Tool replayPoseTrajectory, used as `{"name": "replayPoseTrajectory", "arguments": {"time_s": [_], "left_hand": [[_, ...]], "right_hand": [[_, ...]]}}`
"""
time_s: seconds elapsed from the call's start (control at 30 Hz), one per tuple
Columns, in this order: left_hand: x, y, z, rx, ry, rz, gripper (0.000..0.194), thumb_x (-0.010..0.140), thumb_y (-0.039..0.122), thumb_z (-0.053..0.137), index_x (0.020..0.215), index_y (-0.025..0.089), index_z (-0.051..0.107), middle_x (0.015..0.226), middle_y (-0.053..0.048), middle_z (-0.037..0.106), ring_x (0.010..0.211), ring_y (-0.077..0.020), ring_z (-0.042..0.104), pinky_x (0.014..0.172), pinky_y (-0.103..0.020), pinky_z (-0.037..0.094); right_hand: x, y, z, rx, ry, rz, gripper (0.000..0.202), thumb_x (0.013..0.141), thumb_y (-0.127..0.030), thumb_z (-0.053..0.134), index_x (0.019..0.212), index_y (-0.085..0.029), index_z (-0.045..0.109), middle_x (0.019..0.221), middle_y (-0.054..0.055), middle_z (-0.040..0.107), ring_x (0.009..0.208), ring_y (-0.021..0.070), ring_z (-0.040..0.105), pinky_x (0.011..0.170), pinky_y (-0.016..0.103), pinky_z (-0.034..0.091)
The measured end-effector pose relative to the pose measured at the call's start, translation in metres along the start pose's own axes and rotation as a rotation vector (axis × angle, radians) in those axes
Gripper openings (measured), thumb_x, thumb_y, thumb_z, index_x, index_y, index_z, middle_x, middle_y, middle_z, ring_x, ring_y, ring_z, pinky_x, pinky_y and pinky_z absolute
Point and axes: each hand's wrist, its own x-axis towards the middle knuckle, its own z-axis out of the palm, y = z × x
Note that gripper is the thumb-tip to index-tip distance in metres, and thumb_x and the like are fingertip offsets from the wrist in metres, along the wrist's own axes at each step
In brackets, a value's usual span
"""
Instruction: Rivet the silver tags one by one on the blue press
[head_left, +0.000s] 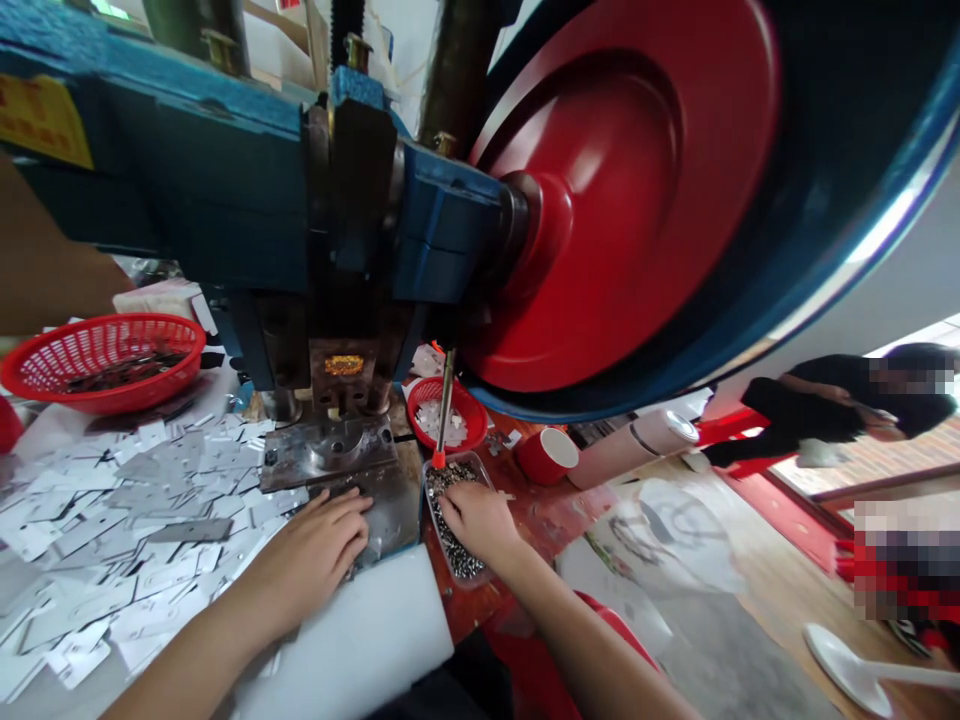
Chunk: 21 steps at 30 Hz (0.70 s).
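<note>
My left hand (322, 548) lies on the dark metal bed (394, 505) just in front of the steel die (334, 450). Its fingers are stretched out and rather flat; I make out nothing held in them. My right hand (480, 522) reaches into a clear plastic tub (474, 580) of small shiny metal pieces (457, 555). Its fingers curl down among the pieces, their tips hidden, so what they pinch cannot be made out. A metal rod with an orange-red end (444, 410) stands tilted at the tub's far edge. Above the die hangs the press ram (343, 375).
Many flat metal plates (150, 520) lie heaped at left, near a red basket (105, 365) of dark parts. Behind the tub are another red basket (469, 420) and a red cup (547, 456). A large red flywheel (637, 200) looms above right. A person (825, 400) is at far right.
</note>
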Motion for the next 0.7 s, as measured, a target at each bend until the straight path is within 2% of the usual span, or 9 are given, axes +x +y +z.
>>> {"name": "replayPoseTrajectory", "arguments": {"time_s": [0.13, 0.23, 0.37, 0.43, 0.5, 0.7], "left_hand": [[-0.008, -0.001, -0.012, -0.01, 0.006, -0.029, 0.025, 0.091, 0.031, 0.04, 0.083, 0.025, 0.063, 0.119, -0.002, 0.065, 0.111, -0.0213, 0.058, 0.097, -0.041, 0.041], [-0.009, -0.002, -0.018, 0.011, -0.012, -0.055, 0.027, 0.091, 0.032, 0.039, 0.084, 0.024, 0.063, 0.111, -0.003, 0.067, 0.1, -0.0209, 0.061, 0.089, -0.039, 0.046], [-0.006, -0.003, -0.014, 0.042, 0.04, -0.026, 0.026, 0.091, 0.032, 0.04, 0.084, 0.025, 0.064, 0.129, -0.002, 0.059, 0.12, -0.0222, 0.051, 0.1, -0.044, 0.039], [-0.006, -0.004, -0.011, 0.048, 0.058, -0.019, 0.025, 0.09, 0.031, 0.042, 0.084, 0.024, 0.065, 0.132, -0.002, 0.056, 0.125, -0.0223, 0.047, 0.105, -0.045, 0.035], [-0.008, -0.005, -0.009, 0.059, 0.052, -0.043, 0.024, 0.089, 0.03, 0.043, 0.087, 0.023, 0.066, 0.131, -0.005, 0.058, 0.123, -0.023, 0.051, 0.106, -0.046, 0.034], [-0.021, 0.0, -0.02, 0.152, -0.01, -0.17, 0.029, 0.089, 0.03, 0.04, 0.092, 0.022, 0.067, 0.127, -0.011, 0.06, 0.112, -0.0278, 0.059, 0.097, -0.049, 0.042]], "right_hand": [[-0.003, 0.002, -0.002, 0.042, 0.091, -0.03, 0.027, 0.091, -0.03, 0.046, 0.073, -0.02, 0.063, 0.076, 0.003, 0.065, 0.077, 0.0166, 0.058, 0.08, 0.029, 0.037], [-0.005, 0.002, -0.003, 0.122, 0.183, -0.011, 0.023, 0.092, -0.028, 0.046, 0.078, -0.02, 0.063, 0.077, 0.002, 0.064, 0.079, 0.0165, 0.057, 0.095, 0.035, 0.031], [-0.004, -0.006, -0.005, 0.239, 0.278, -0.013, 0.018, 0.091, -0.025, 0.046, 0.092, -0.019, 0.064, 0.084, 0.004, 0.066, 0.082, 0.0189, 0.057, 0.088, 0.034, 0.037], [-0.001, -0.014, -0.007, 0.295, 0.28, -0.058, 0.019, 0.091, -0.024, 0.046, 0.096, -0.019, 0.064, 0.086, 0.005, 0.067, 0.084, 0.0199, 0.058, 0.082, 0.033, 0.039], [0.003, -0.024, -0.01, 0.343, 0.252, -0.116, 0.021, 0.091, -0.022, 0.046, 0.099, -0.019, 0.064, 0.088, 0.006, 0.068, 0.085, 0.02, 0.059, 0.079, 0.031, 0.041], [0.019, -0.052, -0.014, 0.384, 0.116, -0.27, 0.022, 0.091, -0.022, 0.048, 0.105, -0.021, 0.064, 0.093, 0.004, 0.069, 0.086, 0.0174, 0.061, 0.08, 0.028, 0.042]]}}
